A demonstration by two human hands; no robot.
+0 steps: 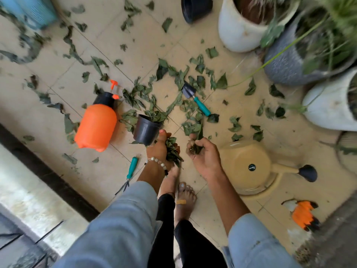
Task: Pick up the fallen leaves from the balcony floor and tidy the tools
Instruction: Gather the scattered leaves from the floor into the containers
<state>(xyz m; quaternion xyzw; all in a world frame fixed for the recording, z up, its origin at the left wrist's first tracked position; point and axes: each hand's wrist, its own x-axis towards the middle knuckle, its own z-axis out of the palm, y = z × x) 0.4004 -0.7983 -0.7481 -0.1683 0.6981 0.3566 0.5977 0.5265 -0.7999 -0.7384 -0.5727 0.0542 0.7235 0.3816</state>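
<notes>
Dry green leaves (179,78) lie scattered over the beige tiled floor (139,45). My left hand (157,149) is closed around a bunch of leaves (172,151) beside a small black pot (146,129) that lies tipped with leaves at its mouth. My right hand (204,155) grips another clump of leaves (196,147) just above the floor. A small shovel with a teal handle (195,97) lies among the leaves ahead. A teal-handled hand rake (130,172) lies left of my left wrist. An orange spray bottle (97,124) lies on its side.
A beige watering can (249,167) sits close to my right. Large white and grey planters (239,29) stand at the upper right, a black pot (195,8) at the top. An orange glove (302,214) lies lower right. A dark-edged step (48,175) borders the left. My bare feet (183,198) stand below my hands.
</notes>
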